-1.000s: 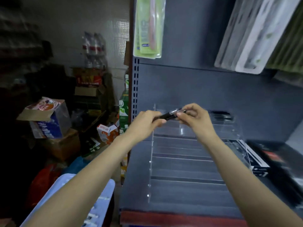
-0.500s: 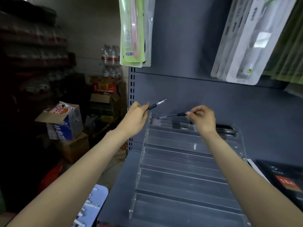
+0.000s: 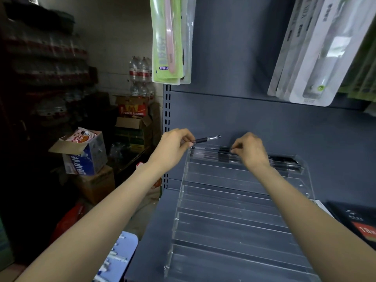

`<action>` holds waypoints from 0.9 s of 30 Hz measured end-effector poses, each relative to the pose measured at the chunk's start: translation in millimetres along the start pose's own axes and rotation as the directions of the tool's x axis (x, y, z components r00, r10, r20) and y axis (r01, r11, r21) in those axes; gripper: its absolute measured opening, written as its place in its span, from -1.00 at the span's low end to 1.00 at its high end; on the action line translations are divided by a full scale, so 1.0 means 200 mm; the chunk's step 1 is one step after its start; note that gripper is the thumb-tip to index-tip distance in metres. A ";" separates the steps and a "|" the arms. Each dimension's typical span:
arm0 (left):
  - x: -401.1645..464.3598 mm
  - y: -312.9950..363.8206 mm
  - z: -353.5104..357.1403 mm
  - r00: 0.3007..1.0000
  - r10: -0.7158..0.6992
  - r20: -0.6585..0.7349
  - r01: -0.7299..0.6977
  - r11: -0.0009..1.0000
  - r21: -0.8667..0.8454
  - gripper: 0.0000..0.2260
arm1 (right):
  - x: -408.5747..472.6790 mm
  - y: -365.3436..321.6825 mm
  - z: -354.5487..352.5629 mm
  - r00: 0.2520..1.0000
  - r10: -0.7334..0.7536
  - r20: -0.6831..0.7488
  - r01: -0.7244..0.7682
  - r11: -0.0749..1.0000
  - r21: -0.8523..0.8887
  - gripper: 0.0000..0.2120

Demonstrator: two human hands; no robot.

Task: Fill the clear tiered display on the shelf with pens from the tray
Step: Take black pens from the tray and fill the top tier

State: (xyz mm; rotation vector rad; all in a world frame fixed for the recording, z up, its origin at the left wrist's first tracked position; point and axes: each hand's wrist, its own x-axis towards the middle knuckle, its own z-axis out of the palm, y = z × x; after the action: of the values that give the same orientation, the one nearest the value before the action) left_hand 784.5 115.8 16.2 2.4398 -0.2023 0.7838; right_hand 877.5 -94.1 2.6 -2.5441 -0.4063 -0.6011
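Note:
The clear tiered display (image 3: 234,220) stands on the grey shelf in front of me, its lower tiers bare. Several black pens (image 3: 284,162) lie in its top tier. My left hand (image 3: 173,147) pinches a black pen (image 3: 206,139) just above the top tier's left end, tip pointing right. My right hand (image 3: 251,149) pinches another pen (image 3: 215,150) and lays it along the top tier. The light blue tray (image 3: 120,259) with several pens shows at the lower left, below the shelf.
Packaged toothbrushes (image 3: 171,39) hang above the display, and white packs (image 3: 317,49) hang at the upper right. A dark box (image 3: 358,222) lies on the shelf to the right. Cardboard boxes (image 3: 85,151) and bottled water (image 3: 140,72) crowd the floor at the left.
The two hands held the pens together, then drew apart with one pen each. My right hand has lowered its pen onto the top tier; my left pen has levelled out.

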 end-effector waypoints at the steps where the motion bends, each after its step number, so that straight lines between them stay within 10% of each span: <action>1: 0.00 0.00 0.01 1.000 0.004 -0.002 -0.004 1.000 0.006 -0.90 | 0.01 0.00 0.00 1.000 -0.010 0.008 0.010 1.000 -0.009 -0.97; 9: -0.01 0.00 0.03 1.000 -0.006 -0.023 0.007 0.999 0.043 -0.89 | 0.00 -0.02 -0.03 0.996 0.051 0.070 -0.067 0.966 0.250 -0.88; 14: 0.02 0.03 0.03 1.000 0.026 0.000 -0.026 0.999 0.018 -0.88 | -0.10 -0.11 -0.11 0.988 -0.090 0.125 -0.027 0.697 0.716 -0.87; 19: 0.03 0.08 0.06 0.998 0.047 -0.037 -0.046 0.999 0.011 -0.78 | -0.11 -0.07 -0.15 0.995 -0.089 0.052 0.028 0.721 0.693 -0.89; 27: 0.03 -0.05 0.10 0.951 -0.299 0.084 0.306 0.947 -0.096 -0.56 | -0.09 0.05 -0.15 0.996 0.087 -0.027 -0.065 0.886 0.459 -0.91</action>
State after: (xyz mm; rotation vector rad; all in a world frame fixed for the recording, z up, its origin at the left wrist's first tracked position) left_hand 801.2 112.9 2.1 2.3212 0.1016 0.5388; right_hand 855.8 -120.8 13.4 -2.0782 -0.3783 -0.4680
